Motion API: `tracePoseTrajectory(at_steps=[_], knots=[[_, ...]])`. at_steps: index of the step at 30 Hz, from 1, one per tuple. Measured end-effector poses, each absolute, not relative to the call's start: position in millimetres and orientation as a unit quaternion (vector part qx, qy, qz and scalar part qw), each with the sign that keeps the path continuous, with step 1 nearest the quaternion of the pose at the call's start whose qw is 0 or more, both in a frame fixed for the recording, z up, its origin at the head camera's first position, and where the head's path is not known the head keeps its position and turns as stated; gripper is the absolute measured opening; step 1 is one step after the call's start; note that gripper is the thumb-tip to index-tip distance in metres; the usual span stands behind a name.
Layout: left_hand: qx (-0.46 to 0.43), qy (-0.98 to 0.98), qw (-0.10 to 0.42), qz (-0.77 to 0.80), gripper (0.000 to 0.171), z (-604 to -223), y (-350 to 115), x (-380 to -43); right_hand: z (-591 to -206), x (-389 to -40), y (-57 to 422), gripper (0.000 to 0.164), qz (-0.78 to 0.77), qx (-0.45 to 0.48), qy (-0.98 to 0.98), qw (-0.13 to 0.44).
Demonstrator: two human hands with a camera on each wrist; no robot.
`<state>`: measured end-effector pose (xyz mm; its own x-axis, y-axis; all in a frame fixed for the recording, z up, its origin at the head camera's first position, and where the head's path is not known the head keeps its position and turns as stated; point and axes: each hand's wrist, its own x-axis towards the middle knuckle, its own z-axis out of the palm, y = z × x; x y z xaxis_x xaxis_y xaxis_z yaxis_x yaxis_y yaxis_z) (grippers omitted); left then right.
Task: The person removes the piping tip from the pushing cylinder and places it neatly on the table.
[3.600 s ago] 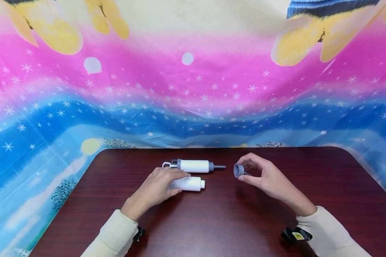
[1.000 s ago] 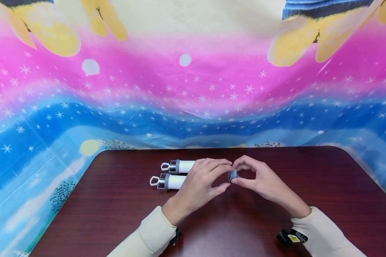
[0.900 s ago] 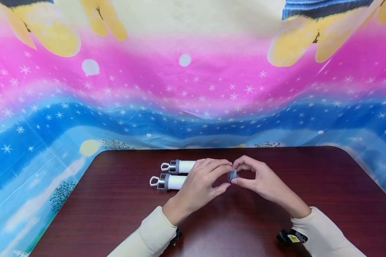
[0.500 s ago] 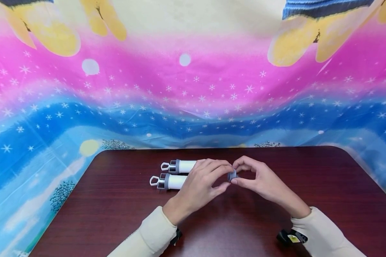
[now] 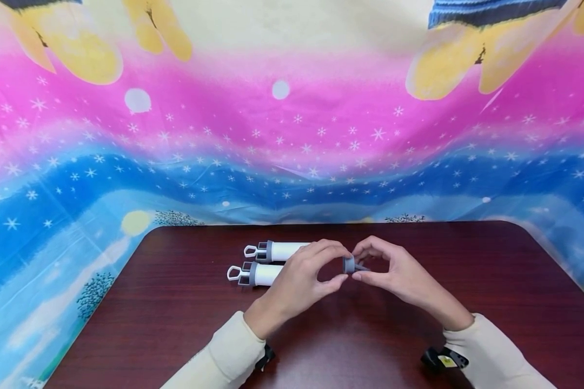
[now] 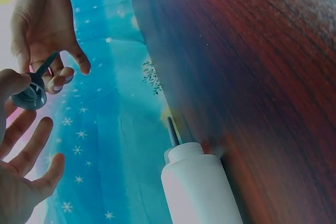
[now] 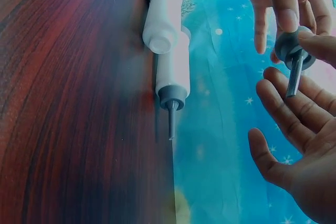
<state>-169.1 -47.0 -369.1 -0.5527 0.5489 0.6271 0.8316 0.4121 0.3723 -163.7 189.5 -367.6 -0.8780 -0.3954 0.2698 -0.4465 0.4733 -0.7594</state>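
Head view shows the right hand pinching a small grey nozzle cap between thumb and forefinger, held just above the table near its middle. The left hand meets it from the left, its thumb and forefinger touching the cap's wide end, the other fingers curved loosely behind. In the right wrist view the cap has a thin spout pointing towards the palm, with a left fingertip pressing on its round base. The left wrist view shows the cap's hollow open end beside the left thumb, the left fingers spread below it. Just left of the hands, two white syringe-like tubes lie side by side on the dark wooden table: the near tube, whose threaded mouth is bare, and the far tube, fitted with its own grey nozzle. Both have loop handles at their left ends. A pink and blue starry cloth hangs beyond the table's far edge.
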Motion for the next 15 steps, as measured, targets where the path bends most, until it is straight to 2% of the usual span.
tracePoseTrajectory(at_steps=[15], knots=[[-0.393,-0.81,0.152,-0.407,0.035,-367.3,-48.7,-167.0,-368.8,-160.4,193.1,0.025,0.455,0.25,-0.854,0.038]])
